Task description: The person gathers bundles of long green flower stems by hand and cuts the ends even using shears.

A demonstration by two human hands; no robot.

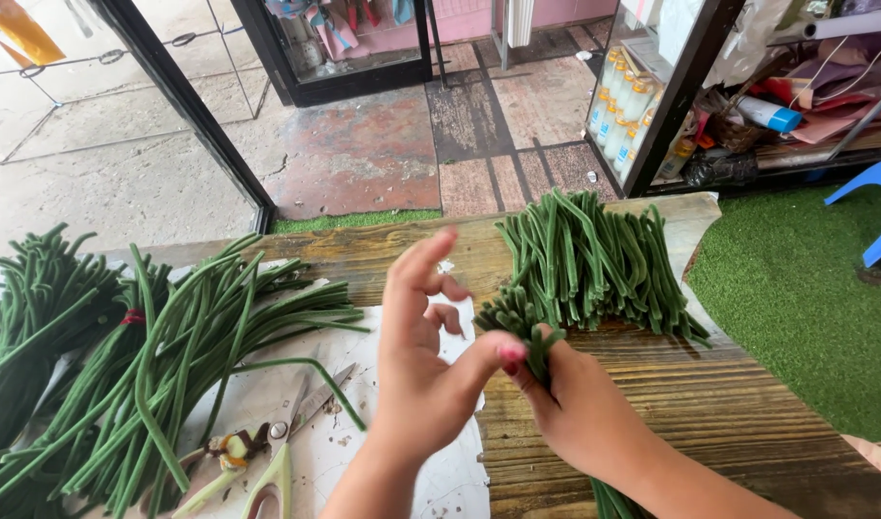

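The right hand [580, 408] is clamped around a bunch of green stems [532, 332] just in front of the stem pile [589, 255] on the wooden table [738, 404]. The left hand [421, 356], fingers spread, presses its thumb against the bunch's tips. Scissors [277, 447] lie left of the hands.

Green stems [583, 259] lie far right on the brown, grained wooden table [709, 404]; more green stems [162, 356] spread left over white paper [412, 471]. Near left, scissors [272, 452] have pale green handles (a red tie [133, 316] binds one bundle).
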